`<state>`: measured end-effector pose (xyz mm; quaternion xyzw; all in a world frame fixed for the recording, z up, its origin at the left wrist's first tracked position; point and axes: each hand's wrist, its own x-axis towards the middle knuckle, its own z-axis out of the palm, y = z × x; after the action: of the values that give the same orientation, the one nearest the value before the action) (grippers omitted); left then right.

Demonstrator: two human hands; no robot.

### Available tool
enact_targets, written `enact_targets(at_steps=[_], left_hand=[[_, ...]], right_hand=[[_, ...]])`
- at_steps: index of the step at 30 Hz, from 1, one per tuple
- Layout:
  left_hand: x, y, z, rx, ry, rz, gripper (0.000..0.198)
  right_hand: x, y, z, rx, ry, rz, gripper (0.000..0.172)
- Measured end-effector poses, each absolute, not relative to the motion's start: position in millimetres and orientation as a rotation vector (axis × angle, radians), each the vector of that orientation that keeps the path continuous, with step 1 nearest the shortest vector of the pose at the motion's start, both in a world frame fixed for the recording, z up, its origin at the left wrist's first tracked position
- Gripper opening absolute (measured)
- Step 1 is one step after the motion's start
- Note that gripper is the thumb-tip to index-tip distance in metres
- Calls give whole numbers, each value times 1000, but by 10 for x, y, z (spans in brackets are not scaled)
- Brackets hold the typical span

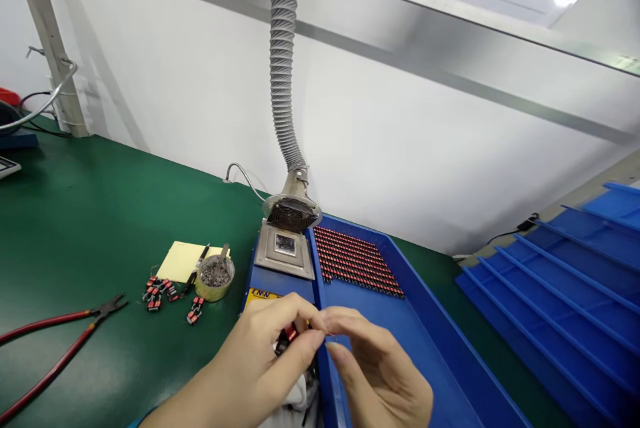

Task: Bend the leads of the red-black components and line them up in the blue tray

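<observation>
My left hand (263, 358) is closed, thumb against index finger, around a small red-and-black wound component (291, 332) that the fingers partly cover. At its fingertips shows a thin reddish wire (330, 334). Thumb and index of my right hand (387, 365) come together at this wire, the index touching the left fingertips; how firmly they pinch it is hard to see. Both hands are over the near end of a blue tray (425, 355). Farther back in the tray stand tight rows of similar red-and-black components (355, 261).
Left of the hands are red-handled pliers (105, 309), loose components (155, 293), a yellow notepad (177, 261), a pen (197, 269) and a tub of grey residue (215, 276). Behind them stand a metal solder pot (285, 245) and fume hose (283, 55). Stacked blue trays (560, 295) lean at right.
</observation>
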<state>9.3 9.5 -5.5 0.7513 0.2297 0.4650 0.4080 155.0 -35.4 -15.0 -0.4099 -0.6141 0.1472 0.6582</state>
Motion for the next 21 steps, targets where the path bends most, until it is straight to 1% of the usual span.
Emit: enact_targets(at_steps=[1, 2, 3, 4, 5, 8, 9, 10, 11, 14, 16, 18, 19, 21], left_hand=[[93, 93, -49, 1885, 576, 1162, 13], [100, 92, -48, 1901, 567, 1178, 14], [112, 92, -53, 1947, 558, 1210, 14], [127, 94, -63, 2024, 545, 1255, 15], [143, 96, -74, 2120, 532, 1308, 16], [174, 97, -94, 2312, 469, 1427, 18], [175, 95, -90, 2288, 457, 1438, 18], [170, 91, -81, 2222, 465, 1424, 18], [162, 86, -68, 2135, 483, 1391, 17], [132, 75, -36, 1925, 551, 1256, 14], [126, 78, -39, 1885, 584, 1194, 13], [139, 91, -63, 1918, 574, 1213, 14], [150, 98, -79, 1970, 560, 1247, 14], [176, 110, -112, 2140, 531, 1363, 15]], right_hand=[[1534, -355, -157, -932, -1437, 220, 27], [1516, -357, -166, -935, -1460, 124, 29], [1498, -358, -175, -956, -1460, 68, 26], [1483, -359, -183, -994, -1437, 80, 20], [1475, -359, -189, -1037, -1395, 178, 17], [1495, -348, -186, -1029, -1205, 745, 35], [1513, -340, -180, -961, -1167, 872, 38], [1533, -333, -174, -891, -1154, 913, 37], [1552, -324, -169, -839, -1170, 873, 33], [1588, -305, -179, -820, -1307, 551, 7], [1593, -300, -202, -829, -1403, 352, 26], [1588, -305, -225, -821, -1488, 188, 34], [1583, -310, -231, -834, -1516, 132, 33], [1570, -320, -229, -912, -1510, 158, 22]])
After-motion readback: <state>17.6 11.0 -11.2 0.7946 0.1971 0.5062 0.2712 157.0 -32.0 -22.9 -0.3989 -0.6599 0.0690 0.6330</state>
